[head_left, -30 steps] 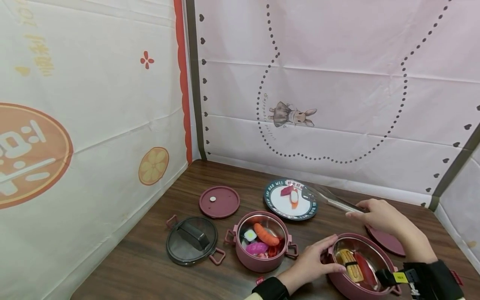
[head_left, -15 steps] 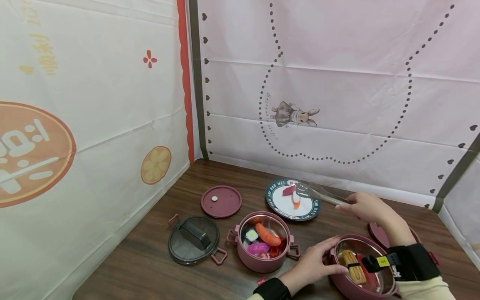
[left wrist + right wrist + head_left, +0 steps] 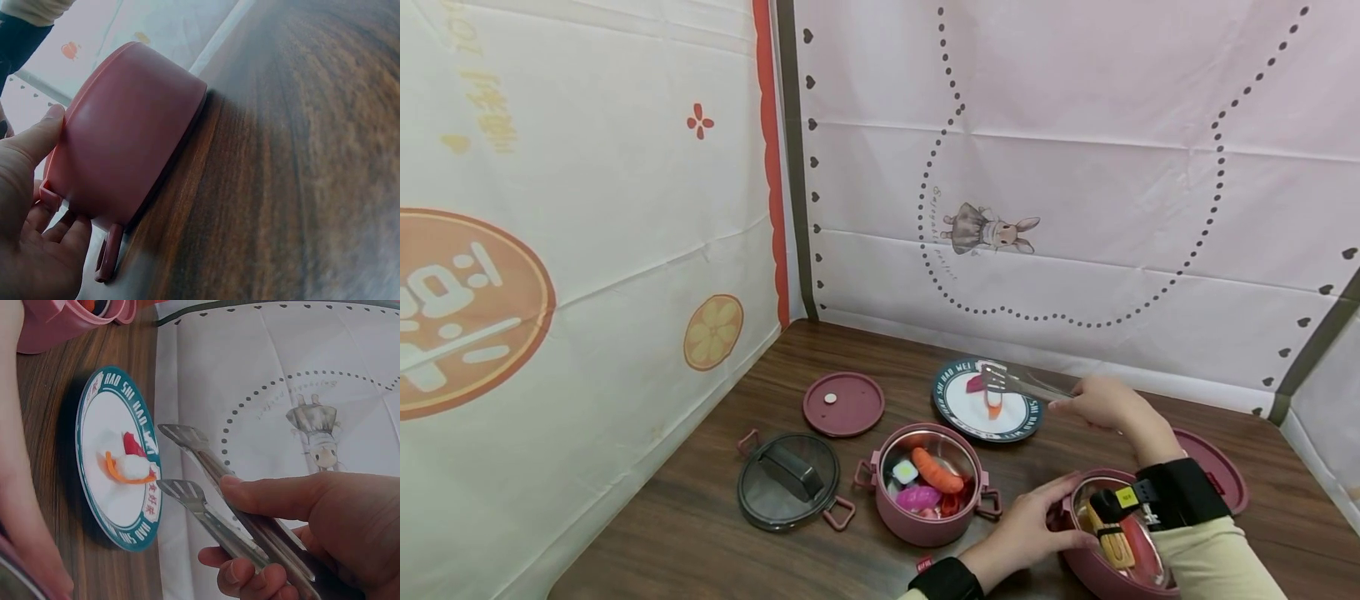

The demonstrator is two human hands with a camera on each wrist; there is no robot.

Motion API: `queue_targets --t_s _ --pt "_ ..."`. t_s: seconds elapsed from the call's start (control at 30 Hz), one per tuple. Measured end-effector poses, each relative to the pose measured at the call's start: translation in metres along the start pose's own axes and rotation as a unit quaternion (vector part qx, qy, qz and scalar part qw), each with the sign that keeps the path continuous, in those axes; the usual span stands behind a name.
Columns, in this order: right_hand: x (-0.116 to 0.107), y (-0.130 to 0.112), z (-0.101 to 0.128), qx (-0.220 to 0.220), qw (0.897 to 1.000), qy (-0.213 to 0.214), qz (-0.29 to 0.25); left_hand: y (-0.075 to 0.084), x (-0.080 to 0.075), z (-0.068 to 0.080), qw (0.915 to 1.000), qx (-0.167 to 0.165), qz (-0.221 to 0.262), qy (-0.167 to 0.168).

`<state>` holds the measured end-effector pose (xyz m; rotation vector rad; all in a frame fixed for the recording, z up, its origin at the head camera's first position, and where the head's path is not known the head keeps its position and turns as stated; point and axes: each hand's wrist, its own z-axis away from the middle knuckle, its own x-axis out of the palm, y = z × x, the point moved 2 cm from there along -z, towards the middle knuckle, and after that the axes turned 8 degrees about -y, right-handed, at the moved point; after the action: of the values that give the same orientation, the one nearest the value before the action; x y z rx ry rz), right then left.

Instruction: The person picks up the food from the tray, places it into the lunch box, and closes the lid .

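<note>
My right hand (image 3: 1105, 404) holds metal tongs (image 3: 215, 472), their two slotted tips spread apart over the white plate with a dark teal rim (image 3: 1011, 427). On that plate lie a white-and-orange toy sushi piece (image 3: 132, 466) and a dark red piece (image 3: 132, 444). The tongs' tips overlap the food in the head view, with nothing between them in the right wrist view. My left hand (image 3: 1018, 529) grips the nearer pink pot (image 3: 131, 125) by its side, thumb at the rim, fingers near a handle. Inside that pot are a bundled yellow toy (image 3: 1114, 542) and a long red piece (image 3: 1141, 554).
A second pink pot (image 3: 917, 530) stands mid-table with an orange sausage (image 3: 936, 471) and other toy food. Left of it lies a dark clear lid (image 3: 771, 504) with pink handles. One pink disc (image 3: 853, 417) is behind that, another (image 3: 1221, 475) at the right.
My right hand has moved left with the tongs, bringing their tips further over the food on the plate. My left hand keeps its grip on the pot.
</note>
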<state>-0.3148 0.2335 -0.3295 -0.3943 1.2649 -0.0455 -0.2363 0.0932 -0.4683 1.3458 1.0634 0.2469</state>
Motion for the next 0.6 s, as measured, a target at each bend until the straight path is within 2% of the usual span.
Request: queue_targets --t_s 0.2,0.4,0.6 --pt "0.002 -0.008 -0.009 0.048 0.999 0.003 0.0 -0.002 0.0 -0.001 1.0 -0.007 0.003 -0.002" --pt "0.016 -0.01 -0.018 0.108 0.994 -0.004 0.025 -0.003 0.0 -0.002 0.9999 -0.012 0.0 -0.004" --pt "0.022 -0.014 -0.019 0.11 0.992 0.016 0.053 -0.003 0.001 -0.003 1.0 -0.002 0.003 0.005"
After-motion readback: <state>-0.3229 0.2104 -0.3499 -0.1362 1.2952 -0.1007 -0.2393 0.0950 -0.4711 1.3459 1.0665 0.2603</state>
